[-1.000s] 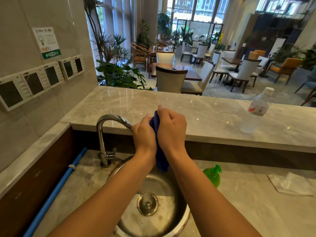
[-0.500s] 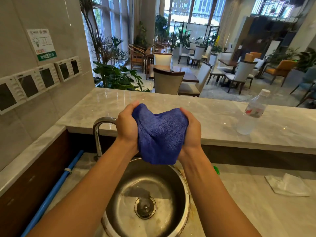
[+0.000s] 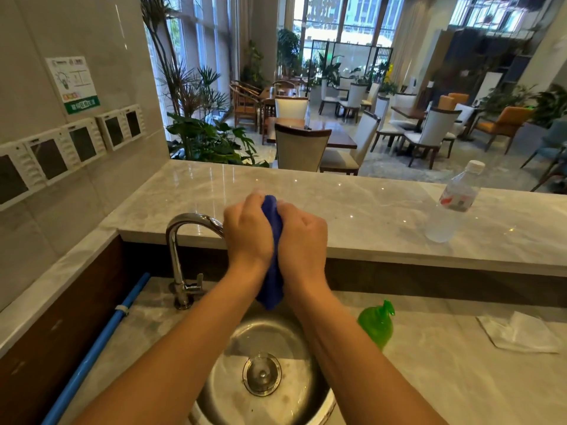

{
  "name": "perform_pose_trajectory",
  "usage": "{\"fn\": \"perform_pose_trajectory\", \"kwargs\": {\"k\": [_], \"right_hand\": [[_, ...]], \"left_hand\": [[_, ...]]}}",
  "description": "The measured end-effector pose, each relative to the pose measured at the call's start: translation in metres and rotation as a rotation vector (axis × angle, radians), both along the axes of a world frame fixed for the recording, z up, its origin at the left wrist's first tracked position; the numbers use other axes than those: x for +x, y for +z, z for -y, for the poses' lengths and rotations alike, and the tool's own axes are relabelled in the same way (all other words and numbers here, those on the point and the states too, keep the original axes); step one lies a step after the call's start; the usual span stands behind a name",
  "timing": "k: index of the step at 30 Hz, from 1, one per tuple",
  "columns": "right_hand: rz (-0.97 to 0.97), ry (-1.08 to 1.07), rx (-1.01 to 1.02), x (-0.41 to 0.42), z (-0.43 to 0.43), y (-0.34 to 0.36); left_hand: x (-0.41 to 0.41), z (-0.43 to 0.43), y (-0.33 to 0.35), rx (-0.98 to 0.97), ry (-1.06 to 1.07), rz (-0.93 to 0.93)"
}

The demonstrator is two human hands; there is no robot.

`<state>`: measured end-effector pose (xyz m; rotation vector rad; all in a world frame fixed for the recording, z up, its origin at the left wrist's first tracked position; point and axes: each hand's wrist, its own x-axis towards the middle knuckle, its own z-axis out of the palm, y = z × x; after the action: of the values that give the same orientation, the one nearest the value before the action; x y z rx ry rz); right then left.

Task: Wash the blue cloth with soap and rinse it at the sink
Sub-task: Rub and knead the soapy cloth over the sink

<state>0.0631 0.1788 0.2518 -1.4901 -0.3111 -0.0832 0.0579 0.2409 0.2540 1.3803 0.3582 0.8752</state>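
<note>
Above the round steel sink, cut off at six o'clock, left hand and right hand squeeze one bunched blue cloth, mostly hidden between them; its tail hangs down; at three o'clock one green soap bottle; farther, one clear bottle on the marble worktop.

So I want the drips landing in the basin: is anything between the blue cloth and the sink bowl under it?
Nothing visible is. The blue cloth is squeezed between the left hand and the right hand, and its lower end hangs freely above the sink. The green soap bottle stands off to the right on the counter.
</note>
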Motion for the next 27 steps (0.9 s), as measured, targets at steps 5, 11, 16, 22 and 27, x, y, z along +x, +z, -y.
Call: {"fn": "perform_pose_trajectory", "kwargs": {"k": [5,11,16,22,27], "right_hand": [[-0.197,-0.016,0.036,0.026,0.006,0.001],[-0.033,-0.055,-0.188,0.028,0.006,-0.011],[0.033,-0.010,-0.327,0.021,0.006,-0.026],[-0.088,-0.072,-0.255,0.056,0.008,-0.021],[0.000,0.032,-0.167,0.012,0.001,-0.026]], "left_hand": [[-0.011,0.018,-0.018,0.238,-0.055,-0.098],[-0.005,0.017,-0.027,0.113,-0.057,-0.068],[0.011,0.005,-0.021,0.142,0.048,-0.118],[-0.005,0.033,-0.033,0.254,-0.015,-0.039],[0.025,-0.008,-0.019,0.016,0.074,-0.126]]}}
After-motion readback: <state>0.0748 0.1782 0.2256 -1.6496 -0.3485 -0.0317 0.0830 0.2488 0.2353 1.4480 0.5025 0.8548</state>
